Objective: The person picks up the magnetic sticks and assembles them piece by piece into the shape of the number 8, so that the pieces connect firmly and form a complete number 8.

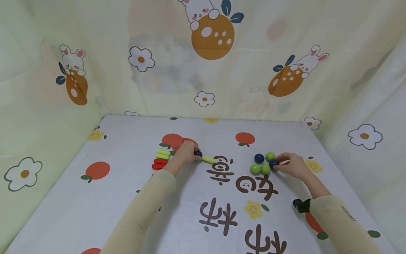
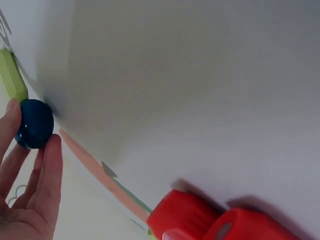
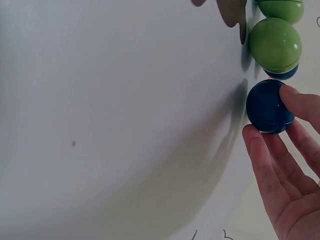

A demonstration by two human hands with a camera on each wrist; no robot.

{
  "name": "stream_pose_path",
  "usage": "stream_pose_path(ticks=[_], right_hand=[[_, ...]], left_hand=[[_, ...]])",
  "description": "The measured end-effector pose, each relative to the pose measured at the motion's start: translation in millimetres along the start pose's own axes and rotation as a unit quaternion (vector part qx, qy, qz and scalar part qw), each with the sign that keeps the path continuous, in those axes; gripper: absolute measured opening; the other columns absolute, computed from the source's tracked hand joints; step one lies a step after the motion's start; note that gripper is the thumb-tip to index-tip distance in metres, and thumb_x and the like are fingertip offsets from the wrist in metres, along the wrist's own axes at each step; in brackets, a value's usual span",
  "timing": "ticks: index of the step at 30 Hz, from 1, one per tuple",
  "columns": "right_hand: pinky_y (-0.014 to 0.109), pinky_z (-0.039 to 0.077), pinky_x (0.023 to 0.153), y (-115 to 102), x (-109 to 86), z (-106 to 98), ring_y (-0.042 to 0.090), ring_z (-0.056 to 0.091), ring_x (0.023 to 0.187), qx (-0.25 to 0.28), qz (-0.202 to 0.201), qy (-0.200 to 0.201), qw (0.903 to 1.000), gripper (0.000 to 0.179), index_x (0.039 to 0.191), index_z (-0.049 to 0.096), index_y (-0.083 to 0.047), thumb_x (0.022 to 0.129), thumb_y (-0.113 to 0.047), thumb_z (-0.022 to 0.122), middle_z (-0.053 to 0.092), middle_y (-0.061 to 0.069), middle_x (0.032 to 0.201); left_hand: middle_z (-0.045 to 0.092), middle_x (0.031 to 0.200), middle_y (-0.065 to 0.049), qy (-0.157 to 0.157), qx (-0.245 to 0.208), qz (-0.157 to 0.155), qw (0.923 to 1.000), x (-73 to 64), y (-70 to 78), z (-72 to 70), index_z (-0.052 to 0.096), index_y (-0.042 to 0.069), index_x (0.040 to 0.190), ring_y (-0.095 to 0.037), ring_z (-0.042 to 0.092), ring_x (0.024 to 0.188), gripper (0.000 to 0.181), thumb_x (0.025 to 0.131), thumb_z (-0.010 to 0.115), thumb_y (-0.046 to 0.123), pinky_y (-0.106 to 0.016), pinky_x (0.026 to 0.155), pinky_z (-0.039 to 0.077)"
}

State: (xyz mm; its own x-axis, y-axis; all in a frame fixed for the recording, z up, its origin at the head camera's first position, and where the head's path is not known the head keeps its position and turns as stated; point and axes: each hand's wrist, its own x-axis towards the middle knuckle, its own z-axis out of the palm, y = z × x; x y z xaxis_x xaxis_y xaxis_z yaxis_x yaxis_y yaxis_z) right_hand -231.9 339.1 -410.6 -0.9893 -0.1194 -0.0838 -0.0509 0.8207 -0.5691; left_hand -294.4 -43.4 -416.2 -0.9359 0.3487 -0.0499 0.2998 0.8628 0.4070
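My left hand point(image 1: 186, 152) pinches a dark blue ball point(image 2: 34, 124) between thumb and fingertips, low over the table. One end of a yellow-green rod point(image 1: 208, 159) lies right beside that ball. On the other side, my right hand point(image 1: 292, 165) grips a second dark blue ball point(image 3: 270, 106) with thumb and fingers. This ball sits at the right edge of a cluster made up of a third blue ball point(image 1: 259, 158) and three green balls point(image 1: 265, 169). In the right wrist view a green ball point(image 3: 275, 45) stands close to the held one.
Behind my left forearm lie yellow-green rods point(image 1: 163, 154) and red rods point(image 1: 159, 163), partly hidden by the arm. The white tablecloth point(image 1: 120, 197) carries printed fruit, flowers and brown lettering. Patterned curtains point(image 1: 165, 88) enclose the table at the back and sides.
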Motion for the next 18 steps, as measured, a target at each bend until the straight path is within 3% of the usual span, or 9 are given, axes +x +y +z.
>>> stream_pose_path(ticks=[8, 18], right_hand=[[0.043, 0.049, 0.076, -8, 2.1, -2, 0.035, 0.057, 0.091, -0.003, -0.024, 0.017, 0.9996, 0.033, 0.104, 0.059, 0.004, 0.080, -0.018, 0.070, 0.059, 0.023, 0.103], [0.042, 0.050, 0.075, -24, 3.8, -3, 0.034, 0.059, 0.089, -0.006, -0.040, 0.030, 0.9988, 0.034, 0.105, 0.060, 0.002, 0.080, -0.019, 0.070, 0.060, 0.022, 0.103]], left_hand=[[0.063, 0.077, -0.004, 0.037, -0.018, -0.018, 0.9990, -4.0, 2.6, 2.6, 0.070, 0.003, 0.088, -0.016, 0.052, 0.072, 0.027, 0.074, 0.077, 0.025, -0.026, 0.067, 0.046], [0.063, 0.079, -0.005, 0.051, -0.047, -0.039, 0.9968, -2.6, 1.1, 8.1, 0.070, 0.003, 0.093, -0.017, 0.052, 0.075, 0.028, 0.075, 0.076, 0.024, -0.027, 0.069, 0.044]])
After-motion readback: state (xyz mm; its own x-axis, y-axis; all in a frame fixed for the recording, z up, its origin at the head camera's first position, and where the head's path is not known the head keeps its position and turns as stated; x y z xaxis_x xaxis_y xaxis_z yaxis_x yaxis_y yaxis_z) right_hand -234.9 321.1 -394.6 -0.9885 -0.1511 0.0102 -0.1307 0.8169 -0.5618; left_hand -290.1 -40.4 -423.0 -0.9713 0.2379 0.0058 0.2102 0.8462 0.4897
